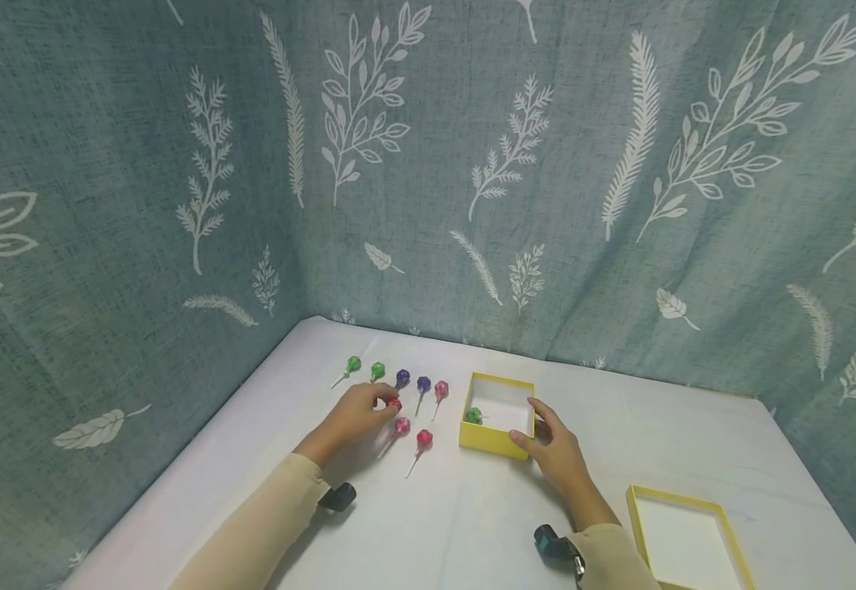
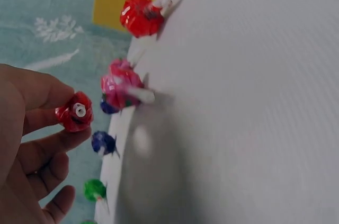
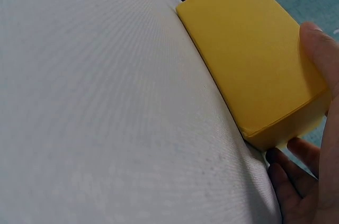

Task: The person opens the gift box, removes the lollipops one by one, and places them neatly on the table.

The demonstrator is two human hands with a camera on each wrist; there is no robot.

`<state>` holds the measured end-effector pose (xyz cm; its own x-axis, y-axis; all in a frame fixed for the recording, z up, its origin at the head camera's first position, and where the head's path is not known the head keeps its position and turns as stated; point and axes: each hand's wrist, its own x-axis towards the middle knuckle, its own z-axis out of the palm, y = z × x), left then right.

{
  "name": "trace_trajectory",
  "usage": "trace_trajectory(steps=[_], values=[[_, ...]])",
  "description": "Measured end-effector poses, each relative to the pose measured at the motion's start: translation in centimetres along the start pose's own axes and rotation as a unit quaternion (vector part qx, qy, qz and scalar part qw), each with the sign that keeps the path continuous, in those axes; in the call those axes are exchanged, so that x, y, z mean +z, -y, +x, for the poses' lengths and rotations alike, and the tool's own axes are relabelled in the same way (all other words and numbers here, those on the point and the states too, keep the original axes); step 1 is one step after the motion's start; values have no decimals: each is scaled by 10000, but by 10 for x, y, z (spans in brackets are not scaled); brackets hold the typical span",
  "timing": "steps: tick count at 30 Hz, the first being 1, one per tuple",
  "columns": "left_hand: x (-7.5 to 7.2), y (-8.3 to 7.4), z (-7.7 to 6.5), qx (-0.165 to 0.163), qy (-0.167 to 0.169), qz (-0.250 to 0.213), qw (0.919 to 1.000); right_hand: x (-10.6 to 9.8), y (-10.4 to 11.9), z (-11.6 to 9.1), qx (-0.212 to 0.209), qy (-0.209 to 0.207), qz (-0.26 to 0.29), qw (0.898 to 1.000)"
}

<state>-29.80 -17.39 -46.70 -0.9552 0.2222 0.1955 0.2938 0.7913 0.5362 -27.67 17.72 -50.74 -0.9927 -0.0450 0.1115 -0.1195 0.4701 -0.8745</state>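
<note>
My left hand [image 1: 357,414] pinches a red lollipop [image 2: 74,113] by its wrapped head between thumb and fingers, the end of its white stick facing the left wrist camera. Near that hand lie a pink lollipop [image 1: 401,426] and another red lollipop [image 1: 424,439]. With thumb at the front wall and fingers along the right side, my right hand [image 1: 559,452] holds an open yellow box [image 1: 494,440]. Inside the box, at its left, rests a green lollipop [image 1: 474,415]. The right wrist view shows the box's outer wall and my thumb on it.
Behind my left hand, green lollipops [image 1: 354,363], purple lollipops [image 1: 423,383] and a pink lollipop [image 1: 441,389] lie in a row on the white table [image 1: 464,524]. A yellow-rimmed lid [image 1: 686,537] lies at the near right. Patterned curtains [image 1: 428,205] stand behind the table.
</note>
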Motion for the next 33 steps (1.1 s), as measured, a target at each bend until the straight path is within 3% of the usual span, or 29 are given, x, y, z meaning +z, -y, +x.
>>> trace_trajectory(steps=[14,27,33], values=[[-4,21,-9,-31,35,-129,9999,-2,3,-1,83,14,-78,9999],[-3,33,-9,-556,246,-271,9978,-1,0,0,101,-13,-25,9999],[-2,34,-9,-546,232,-332,9977,-1,0,0,111,1,-4,9999]])
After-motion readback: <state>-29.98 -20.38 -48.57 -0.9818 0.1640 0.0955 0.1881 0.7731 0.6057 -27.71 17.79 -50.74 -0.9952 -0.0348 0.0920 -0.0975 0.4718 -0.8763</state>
